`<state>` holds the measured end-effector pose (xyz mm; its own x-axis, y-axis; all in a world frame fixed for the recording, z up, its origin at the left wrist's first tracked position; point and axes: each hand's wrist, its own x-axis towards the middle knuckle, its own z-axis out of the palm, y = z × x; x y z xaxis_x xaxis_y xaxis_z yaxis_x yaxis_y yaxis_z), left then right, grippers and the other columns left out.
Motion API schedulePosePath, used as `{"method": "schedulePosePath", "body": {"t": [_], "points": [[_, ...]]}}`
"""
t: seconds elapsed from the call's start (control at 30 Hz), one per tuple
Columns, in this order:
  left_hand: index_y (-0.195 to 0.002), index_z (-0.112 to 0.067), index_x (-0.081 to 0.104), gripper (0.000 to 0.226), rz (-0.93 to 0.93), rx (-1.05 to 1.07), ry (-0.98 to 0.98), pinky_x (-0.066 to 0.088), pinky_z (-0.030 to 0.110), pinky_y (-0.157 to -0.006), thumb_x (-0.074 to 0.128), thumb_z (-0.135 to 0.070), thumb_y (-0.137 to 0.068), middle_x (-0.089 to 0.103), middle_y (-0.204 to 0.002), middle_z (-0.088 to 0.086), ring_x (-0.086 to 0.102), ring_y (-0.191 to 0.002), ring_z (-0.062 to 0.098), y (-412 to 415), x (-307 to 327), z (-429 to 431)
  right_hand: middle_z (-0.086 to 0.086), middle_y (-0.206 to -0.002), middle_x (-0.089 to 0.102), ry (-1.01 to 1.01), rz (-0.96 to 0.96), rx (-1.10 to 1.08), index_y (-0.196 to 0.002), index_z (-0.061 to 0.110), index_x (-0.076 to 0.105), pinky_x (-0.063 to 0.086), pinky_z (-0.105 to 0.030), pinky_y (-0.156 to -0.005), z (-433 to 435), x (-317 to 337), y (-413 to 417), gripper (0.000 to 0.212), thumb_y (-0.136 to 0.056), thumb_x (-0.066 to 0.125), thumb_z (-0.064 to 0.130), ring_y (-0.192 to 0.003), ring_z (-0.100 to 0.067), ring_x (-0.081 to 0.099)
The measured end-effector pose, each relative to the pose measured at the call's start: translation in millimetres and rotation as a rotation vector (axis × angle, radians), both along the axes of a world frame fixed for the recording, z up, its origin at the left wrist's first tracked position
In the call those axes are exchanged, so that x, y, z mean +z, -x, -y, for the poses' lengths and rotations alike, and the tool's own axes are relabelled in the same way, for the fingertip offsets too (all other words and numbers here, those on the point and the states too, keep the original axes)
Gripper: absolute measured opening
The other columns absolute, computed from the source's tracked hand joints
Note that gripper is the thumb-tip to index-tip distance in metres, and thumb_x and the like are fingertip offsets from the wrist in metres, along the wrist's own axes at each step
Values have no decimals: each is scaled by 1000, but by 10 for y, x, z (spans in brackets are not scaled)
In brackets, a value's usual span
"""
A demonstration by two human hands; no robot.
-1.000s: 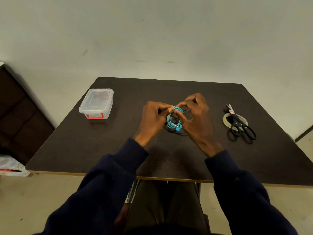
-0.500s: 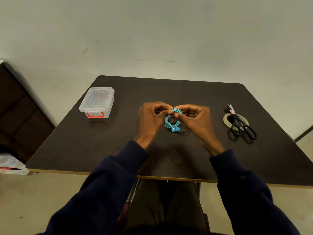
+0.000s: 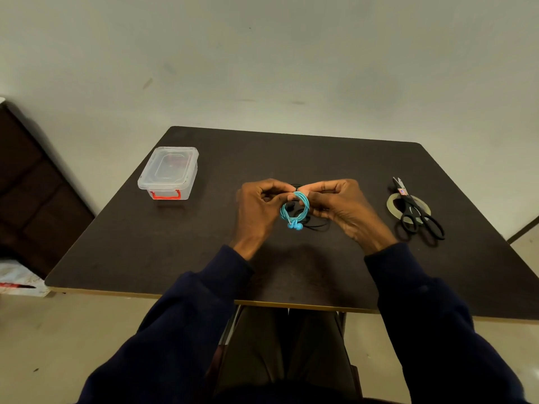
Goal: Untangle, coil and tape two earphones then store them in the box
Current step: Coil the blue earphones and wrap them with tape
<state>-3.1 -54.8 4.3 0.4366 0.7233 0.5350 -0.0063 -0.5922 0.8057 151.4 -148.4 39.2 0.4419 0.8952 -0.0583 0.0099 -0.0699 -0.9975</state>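
Blue earphones [image 3: 295,210] are coiled in a ring, pinched at the top by both hands.
Left hand [image 3: 258,208] and right hand [image 3: 341,205] curl their fingers and pinch the ring between them. Black earphones [image 3: 315,225] lie loose just under the fingers. Tape [image 3: 390,206] and scissors [image 3: 411,207] sit well right of the fingers, and the shut box [image 3: 168,172] sits well left. Taping and storing look not done yet.

We look down on a dark brown counter [image 3: 175,252] with a pale edge strip, set before a plain off-white wall [image 3: 262,53] with a few faint scuffs. At the left of the frame, dark wooden furniture [image 3: 35,193] stands on the beige floor [image 3: 58,345], and a white packet [image 3: 17,279] lies beside it.
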Motion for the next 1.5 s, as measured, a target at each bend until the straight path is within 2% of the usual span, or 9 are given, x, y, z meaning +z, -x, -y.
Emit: {"method": "schedulePosePath", "body": {"t": [0.33,0.53,0.67,0.87,1.0,1.1,1.23,1.4,1.5], "points": [[-97,-13,77,13,-43,-27,62,54,12,-72,77,-15,-84,74,-88,-10,71,-83,0,96,-19,-9,-17,-90,78,57,18,-7,-95,1,76,64,-34,-77,-131,117,16,18,-78,81,1,-83,-27,75],[-95,-10,79,13,-125,-7,90,58,16,-72,80,-14,-83,77,-88,-3,71,-79,0,120,21,-23,-11,-75,77,-44,397,-67,-89,-1,76,58,-21,-61,-166,120,65,18,-76,87,5,-67,-17,76],[-89,-11,80,8,-125,22,123,56,14,-65,82,-13,-81,76,-82,-4,72,-73,0,103,80,-20,1,-76,75,-133,685,-156,-85,9,78,55,-13,-60,-200,86,136,12,-77,88,12,-65,-4,72],[-87,-8,79,10,-40,24,364,62,30,-71,83,-12,-79,77,-80,2,75,-75,12,116,149,-21,2,-82,75,-357,944,-218,-89,10,79,54,-10,-66,-140,-63,242,9,-82,84,11,-67,4,66],[-87,-4,79,10,62,-7,558,58,24,-67,82,-6,-78,78,-81,7,75,-76,16,129,207,3,-6,-87,77,-471,1077,-239,-94,6,78,53,-10,-72,-127,-147,273,12,-83,81,10,-75,-11,70],[-91,-1,78,13,119,-32,786,55,23,-60,81,-7,-79,78,-83,10,73,-69,15,142,245,58,-11,-91,76,-534,1198,-280,-99,3,76,56,-22,-73,-98,-246,266,19,-83,82,11,-81,-19,71],[-92,-5,78,14,173,-60,978,57,29,-63,79,-10,-79,77,-83,10,73,-72,17,142,256,67,-20,-101,74,-608,1406,-258,-108,-3,72,61,-37,-80,-48,-385,224,28,-86,78,13,-92,-31,72],[-92,-5,78,12,217,-50,1045,58,27,-61,79,-8,-80,77,-82,8,73,-70,15,111,293,62,-24,-121,69,-610,1651,-186,-121,2,66,56,-44,-93,-7,-483,116,36,-89,77,13,-114,-36,66],[-95,-5,78,17,202,-53,1021,57,28,-65,81,-11,-79,78,-88,10,74,-76,16,109,249,47,-24,-120,70,-671,1594,-205,-116,2,72,56,-43,-95,34,-499,78,30,-89,78,13,-114,-35,67]]}}
